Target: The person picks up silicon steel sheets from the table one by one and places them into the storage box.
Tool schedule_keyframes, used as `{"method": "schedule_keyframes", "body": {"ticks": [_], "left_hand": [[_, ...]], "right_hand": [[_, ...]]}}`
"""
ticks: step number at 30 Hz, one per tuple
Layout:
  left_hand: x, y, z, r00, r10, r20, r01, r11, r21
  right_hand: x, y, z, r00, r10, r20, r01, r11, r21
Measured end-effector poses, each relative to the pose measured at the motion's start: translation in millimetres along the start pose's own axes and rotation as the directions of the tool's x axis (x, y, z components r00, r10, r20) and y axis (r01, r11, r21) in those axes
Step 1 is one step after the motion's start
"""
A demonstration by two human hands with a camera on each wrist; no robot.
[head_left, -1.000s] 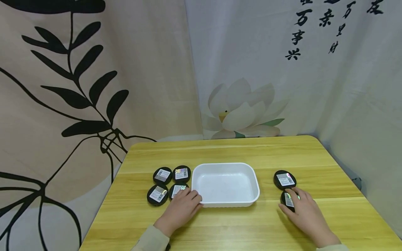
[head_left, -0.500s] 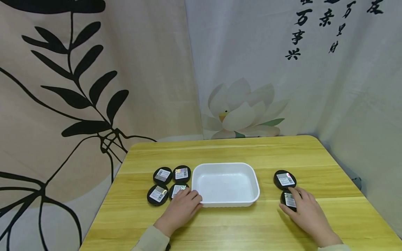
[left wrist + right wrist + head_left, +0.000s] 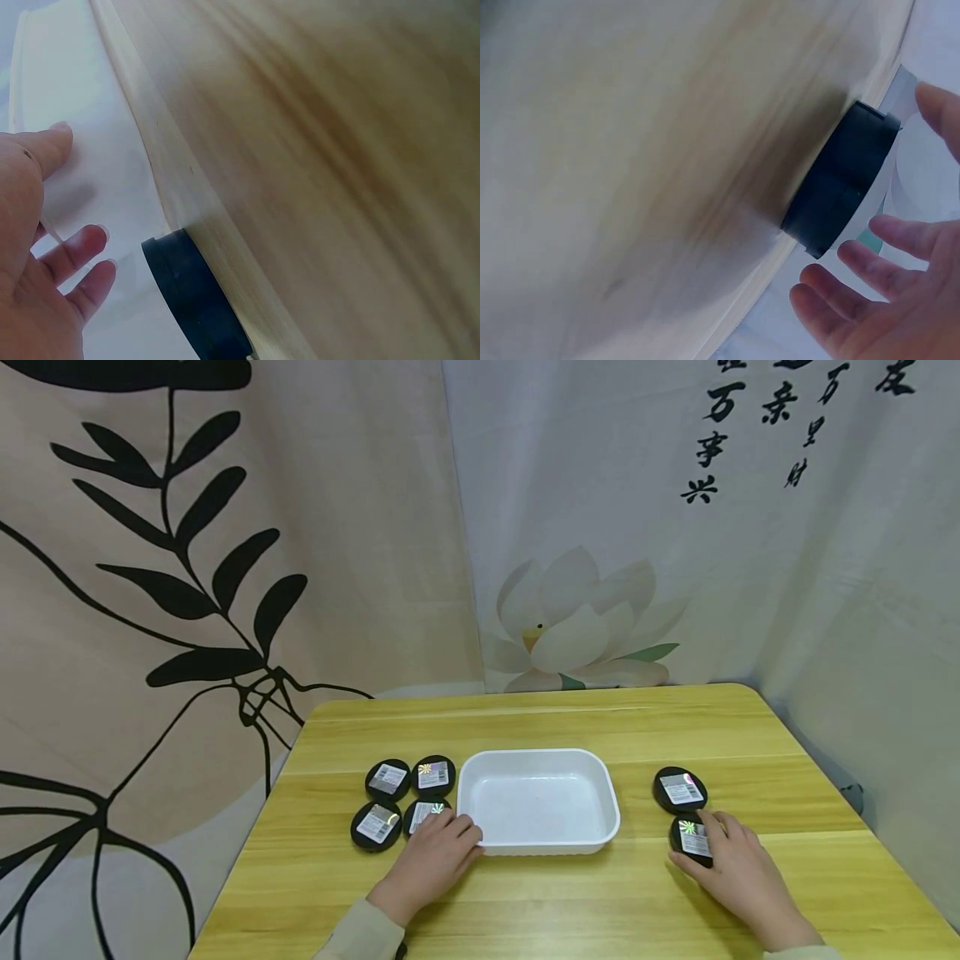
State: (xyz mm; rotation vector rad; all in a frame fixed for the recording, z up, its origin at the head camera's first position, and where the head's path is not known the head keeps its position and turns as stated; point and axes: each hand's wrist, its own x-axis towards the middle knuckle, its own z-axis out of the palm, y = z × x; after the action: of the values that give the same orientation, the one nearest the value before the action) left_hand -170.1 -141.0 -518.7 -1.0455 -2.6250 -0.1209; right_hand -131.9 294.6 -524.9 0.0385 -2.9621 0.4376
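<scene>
A white plastic tray sits mid-table. My left hand holds its near left corner, fingertips over the rim; the left wrist view has the thumb against the outer wall. Several black round tubs with white labels lie left of the tray, one tub partly hidden by that hand. To the right, my right hand is beside the nearer black tub, thumb and fingers spread around its edge. In the right wrist view they look slightly apart from the tub. A farther tub touches the nearer one.
The wooden table has its back edge against a patterned curtain. Three other tubs are grouped at the left, including the front one. A small dark thing peeks out beside the left sleeve.
My right hand has slid slightly to the right, uncovering more of the nearer tub. That tub has turned and shifted a little, its label now at another angle. The left hand stays put.
</scene>
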Motion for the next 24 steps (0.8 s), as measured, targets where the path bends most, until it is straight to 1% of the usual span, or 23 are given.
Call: {"method": "schedule_keyframes", "body": {"ticks": [9,17,24], "left_hand": [[-0.9,0.0,0.5,1.000,-0.003,0.019,0.003,1.000,-0.009],[-0.6,-0.6,1.6,1.000,0.006,-0.002,-0.006,1.000,-0.005],[-0.7,-1.2,2.9,1.000,0.003,0.008,-0.003,1.000,-0.003]], "right_hand": [[-2.0,2.4,-1.1,0.999,0.024,0.045,-0.026,0.999,0.036],[-1.7,4.7,-1.9,0.997,0.044,0.058,-0.047,0.997,0.054],[-1.6,9.5,-2.9,0.991,0.078,0.110,-0.086,0.994,0.065]]}}
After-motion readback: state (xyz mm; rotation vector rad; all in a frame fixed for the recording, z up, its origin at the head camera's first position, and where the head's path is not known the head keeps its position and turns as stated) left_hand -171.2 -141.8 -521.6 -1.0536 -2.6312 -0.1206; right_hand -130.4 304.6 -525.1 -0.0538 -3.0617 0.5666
